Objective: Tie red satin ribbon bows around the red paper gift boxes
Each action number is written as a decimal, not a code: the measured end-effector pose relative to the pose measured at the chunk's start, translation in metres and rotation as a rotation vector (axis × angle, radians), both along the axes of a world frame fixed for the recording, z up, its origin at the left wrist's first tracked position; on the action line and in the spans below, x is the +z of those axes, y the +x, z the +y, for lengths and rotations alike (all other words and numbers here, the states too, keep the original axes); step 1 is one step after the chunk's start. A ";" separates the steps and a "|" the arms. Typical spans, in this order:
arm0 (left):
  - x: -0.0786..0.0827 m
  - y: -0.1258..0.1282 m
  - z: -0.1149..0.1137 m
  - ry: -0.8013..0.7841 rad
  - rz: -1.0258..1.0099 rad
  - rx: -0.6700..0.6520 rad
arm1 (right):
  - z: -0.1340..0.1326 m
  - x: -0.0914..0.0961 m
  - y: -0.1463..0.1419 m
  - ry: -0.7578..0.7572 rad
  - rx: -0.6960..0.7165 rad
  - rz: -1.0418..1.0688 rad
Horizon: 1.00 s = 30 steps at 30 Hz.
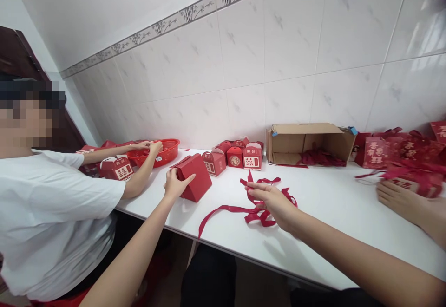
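My left hand (177, 184) is closed around a plain red paper gift box (198, 179), tilted just over the white table. Fingers lie behind the box's far side and the thumb rests on its near face. My right hand (273, 200) is held with its fingers stretched out over a loose tangle of dark red ribbon (265, 218). One ribbon end stands up beside the fingertips; whether they touch it I cannot tell. A long ribbon strand trails left toward the table's front edge.
Several printed red gift boxes (235, 157) stand by the wall, beside a cardboard box (303, 133) of ribbon pieces. On the left, a co-worker in a white shirt (52, 214) reaches over a red plastic basket (170, 145). Another person's hand (400, 200) touches a ribboned red box (432, 187) at right.
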<state>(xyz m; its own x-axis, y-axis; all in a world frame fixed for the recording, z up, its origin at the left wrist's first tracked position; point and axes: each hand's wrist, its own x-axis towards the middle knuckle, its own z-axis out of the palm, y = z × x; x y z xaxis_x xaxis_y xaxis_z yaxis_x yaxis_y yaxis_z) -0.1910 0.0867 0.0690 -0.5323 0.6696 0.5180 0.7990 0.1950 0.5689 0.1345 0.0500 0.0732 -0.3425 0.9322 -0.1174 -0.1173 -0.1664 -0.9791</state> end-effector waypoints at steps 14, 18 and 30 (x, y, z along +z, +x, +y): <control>-0.020 0.118 0.093 -0.290 0.202 -0.134 | -0.003 0.015 0.004 0.187 -0.150 0.072; -0.020 0.109 0.121 -0.364 0.132 -0.043 | -0.005 0.017 0.005 0.196 -0.141 0.089; -0.018 0.123 0.035 -0.325 0.202 -0.205 | 0.011 0.013 0.016 0.207 -0.244 0.235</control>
